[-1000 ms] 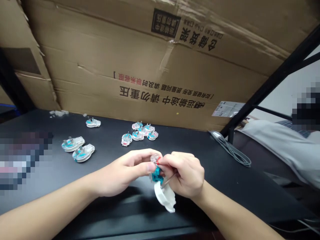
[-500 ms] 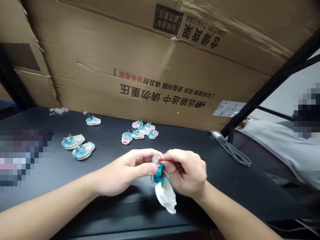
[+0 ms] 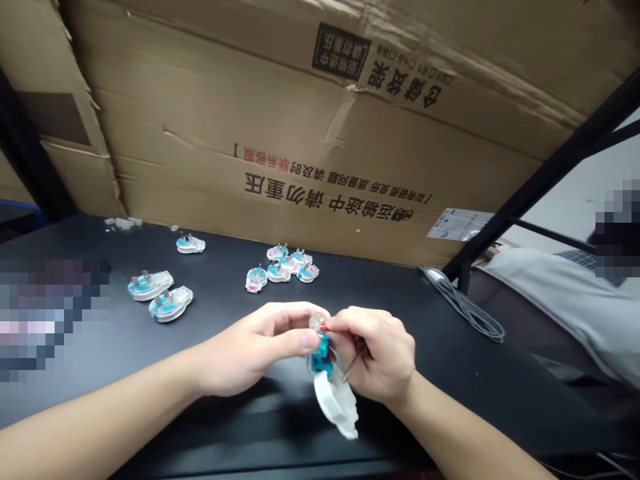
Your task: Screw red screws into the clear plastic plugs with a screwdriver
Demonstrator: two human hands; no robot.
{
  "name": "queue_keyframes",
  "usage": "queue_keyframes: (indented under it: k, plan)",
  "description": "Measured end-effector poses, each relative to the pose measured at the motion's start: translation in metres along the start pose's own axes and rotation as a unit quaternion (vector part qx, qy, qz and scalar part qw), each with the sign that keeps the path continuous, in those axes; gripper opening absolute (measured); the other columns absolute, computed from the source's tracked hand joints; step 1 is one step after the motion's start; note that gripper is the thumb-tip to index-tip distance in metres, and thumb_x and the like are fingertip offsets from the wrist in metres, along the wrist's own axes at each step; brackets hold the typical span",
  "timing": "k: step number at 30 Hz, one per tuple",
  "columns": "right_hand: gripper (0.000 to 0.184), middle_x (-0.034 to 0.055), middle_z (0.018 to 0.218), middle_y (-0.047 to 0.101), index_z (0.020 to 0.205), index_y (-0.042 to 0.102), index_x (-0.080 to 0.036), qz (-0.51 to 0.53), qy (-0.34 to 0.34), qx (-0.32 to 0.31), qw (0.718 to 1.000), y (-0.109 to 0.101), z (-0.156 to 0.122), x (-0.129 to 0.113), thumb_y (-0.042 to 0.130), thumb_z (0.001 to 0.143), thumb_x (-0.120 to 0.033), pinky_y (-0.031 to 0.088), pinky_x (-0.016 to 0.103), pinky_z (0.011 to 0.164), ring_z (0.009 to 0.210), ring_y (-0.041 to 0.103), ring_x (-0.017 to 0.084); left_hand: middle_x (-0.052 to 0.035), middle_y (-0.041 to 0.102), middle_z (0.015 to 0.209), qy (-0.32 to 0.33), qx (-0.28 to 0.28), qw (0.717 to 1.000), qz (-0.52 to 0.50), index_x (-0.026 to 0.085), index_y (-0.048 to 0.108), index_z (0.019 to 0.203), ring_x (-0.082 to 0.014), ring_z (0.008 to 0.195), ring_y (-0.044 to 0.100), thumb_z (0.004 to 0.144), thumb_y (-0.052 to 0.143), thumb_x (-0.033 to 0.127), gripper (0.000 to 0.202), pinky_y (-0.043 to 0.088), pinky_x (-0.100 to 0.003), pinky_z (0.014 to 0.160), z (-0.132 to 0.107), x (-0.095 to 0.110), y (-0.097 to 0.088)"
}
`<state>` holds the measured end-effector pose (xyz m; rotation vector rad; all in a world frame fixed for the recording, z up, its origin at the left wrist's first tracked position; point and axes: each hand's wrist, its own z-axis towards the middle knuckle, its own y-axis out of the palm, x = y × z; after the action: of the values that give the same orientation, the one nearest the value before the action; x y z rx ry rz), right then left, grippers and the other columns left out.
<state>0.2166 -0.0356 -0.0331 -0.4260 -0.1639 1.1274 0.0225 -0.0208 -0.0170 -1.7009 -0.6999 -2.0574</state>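
My left hand (image 3: 260,353) is closed round an opened electrical plug with a clear shell and teal inner parts (image 3: 321,360), held above the table's front edge. Below those parts hangs the plug's white cover (image 3: 336,403), tilted downward. My right hand (image 3: 375,353) pinches a small red piece (image 3: 324,327) between thumb and forefinger, right at the clear end of the plug. A thin metal rod (image 3: 353,363) sticks out from under the right hand's curled fingers; its full shape is hidden.
Several plugs with prongs up form a cluster (image 3: 290,263) at the back. More plugs (image 3: 171,304) lie on the left of the black table (image 3: 225,427). A coiled grey cable (image 3: 465,303) is at right. Cardboard (image 3: 200,87) stands behind; a person's sleeve (image 3: 540,280) shows at far right.
Both hands and the plug appear slightly lower as the view shifts a little. The metal rod in my right hand now shows more, pointing down and left. The red piece stays pinched.
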Motion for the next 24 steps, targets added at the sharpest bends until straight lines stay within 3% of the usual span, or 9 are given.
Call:
queue_keyframes:
  k: [11, 17, 24]
  plan:
    - [0.018, 0.0014, 0.069, 0.067, 0.098, 0.061, -0.016, 0.005, -0.011, -0.005, 1.000, 0.0000, 0.0016, -0.0006, 0.057, 0.086, -0.004, 0.045, 0.023, 0.049, 0.050, 0.054, 0.010, -0.0020, 0.057, 0.092, -0.002, 0.004, 1.000, -0.013, 0.017, 0.062, 0.092, -0.0153, 0.088, 0.051, 0.094, 0.059, 0.033, 0.016, 0.041, -0.027, 0.084, 0.0005, -0.0008, 0.0000]
    - [0.015, 0.0002, 0.068, 0.067, 0.100, 0.062, -0.017, -0.059, -0.048, 0.002, 0.997, -0.0022, 0.0019, 0.0002, 0.057, 0.089, -0.009, 0.040, 0.023, 0.048, 0.047, 0.047, 0.009, -0.0039, 0.060, 0.093, -0.012, 0.011, 1.000, 0.015, 0.015, 0.064, 0.094, -0.0175, 0.091, 0.053, 0.094, 0.059, 0.031, 0.017, 0.042, -0.030, 0.086, 0.0001, 0.0020, 0.0004]
    - [0.022, -0.0022, 0.057, 0.059, 0.108, 0.063, -0.016, -0.079, -0.081, -0.012, 0.993, -0.0041, 0.0000, 0.0049, 0.058, 0.088, -0.010, 0.037, 0.025, 0.046, 0.046, 0.044, 0.011, -0.0008, 0.058, 0.085, -0.010, 0.024, 1.000, 0.007, 0.014, 0.065, 0.090, -0.0135, 0.082, 0.051, 0.092, 0.061, 0.025, 0.012, 0.041, -0.025, 0.079, 0.0004, 0.0070, 0.0021]
